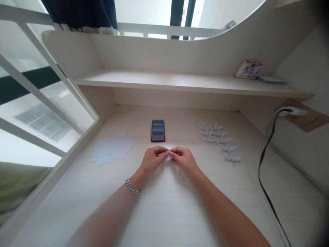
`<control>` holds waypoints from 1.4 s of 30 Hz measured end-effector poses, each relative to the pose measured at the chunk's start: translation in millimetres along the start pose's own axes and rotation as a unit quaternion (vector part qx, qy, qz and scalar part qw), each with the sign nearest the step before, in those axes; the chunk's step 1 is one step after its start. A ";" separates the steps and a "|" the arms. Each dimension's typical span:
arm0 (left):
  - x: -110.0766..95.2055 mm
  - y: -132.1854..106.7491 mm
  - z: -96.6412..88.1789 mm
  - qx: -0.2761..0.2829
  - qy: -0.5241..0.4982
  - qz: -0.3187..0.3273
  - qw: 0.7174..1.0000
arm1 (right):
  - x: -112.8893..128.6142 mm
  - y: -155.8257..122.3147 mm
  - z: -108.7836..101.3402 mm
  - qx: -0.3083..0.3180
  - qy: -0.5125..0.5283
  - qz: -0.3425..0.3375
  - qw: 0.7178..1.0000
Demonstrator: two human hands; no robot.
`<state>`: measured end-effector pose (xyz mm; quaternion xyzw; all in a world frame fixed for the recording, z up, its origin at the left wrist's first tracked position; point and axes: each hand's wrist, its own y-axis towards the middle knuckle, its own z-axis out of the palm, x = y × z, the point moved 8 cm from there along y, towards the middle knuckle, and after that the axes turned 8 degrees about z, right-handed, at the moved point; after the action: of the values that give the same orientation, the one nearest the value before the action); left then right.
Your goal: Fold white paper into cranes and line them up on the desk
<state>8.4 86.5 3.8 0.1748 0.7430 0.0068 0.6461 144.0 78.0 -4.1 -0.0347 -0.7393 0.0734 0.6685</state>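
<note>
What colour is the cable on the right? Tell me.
The cable is black, seen best in the head view.

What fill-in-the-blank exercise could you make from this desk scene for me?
The left hand and the right hand together pinch one small white folded piece of ____.
The silver chain bracelet sits on the ____ wrist.
The loose white paper sheets lie to the ____ of the dark rectangular phone.
The small folded white paper cranes lie to the ____ of the right hand.
Missing words: paper, left, left, right.
</note>
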 end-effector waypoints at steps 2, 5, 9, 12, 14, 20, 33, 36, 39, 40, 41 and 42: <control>1.8 0.2 -0.9 -0.005 0.000 -0.007 1.000 | 0.3 0.7 -2.3 -0.012 0.005 -0.012 1.000; 4.3 0.3 -1.1 -0.007 -0.008 -0.015 1.000 | -1.6 1.6 -3.5 -0.015 0.017 -0.011 1.000; 3.8 0.3 0.1 0.006 -0.029 -0.014 0.999 | -0.2 0.9 -0.3 0.008 0.018 -0.011 1.000; 3.7 0.3 -0.2 0.006 -0.041 -0.022 0.999 | 0.6 0.4 1.2 0.019 0.029 -0.003 0.999; 3.4 0.5 -0.7 0.001 -0.049 -0.027 0.998 | -0.1 0.4 1.6 0.022 0.046 0.007 0.999; 2.3 0.5 0.5 -0.007 -0.075 -0.044 0.996 | -2.4 -0.5 1.6 0.026 0.095 0.021 0.995; -2.3 -2.8 -2.4 -0.030 -0.049 0.000 0.998 | -1.5 1.1 1.3 0.043 0.035 0.005 0.998; 1.6 -2.5 -3.3 -0.037 -0.071 -0.006 0.997 | 7.5 -1.7 0.5 0.034 -0.021 -0.043 0.998; 5.7 -1.8 -3.7 -0.041 -0.094 -0.021 0.994 | 15.4 -4.9 -1.2 0.013 -0.060 -0.078 0.995; 6.8 -1.6 -3.3 -0.041 -0.105 -0.028 0.993 | 17.2 -5.8 -1.9 0.005 -0.070 -0.085 0.994; 7.7 -1.5 -3.0 -0.042 -0.118 -0.036 0.992 | 18.5 -6.4 -2.8 -0.004 -0.078 -0.091 0.993; 8.4 -1.4 -2.7 -0.045 -0.132 -0.043 0.989 | 19.3 -6.9 -3.5 -0.012 -0.085 -0.096 0.992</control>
<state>4.6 88.0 -4.2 0.1127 0.6570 -0.0106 0.7453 145.8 74.3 16.4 0.0352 -0.7944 0.0030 0.6064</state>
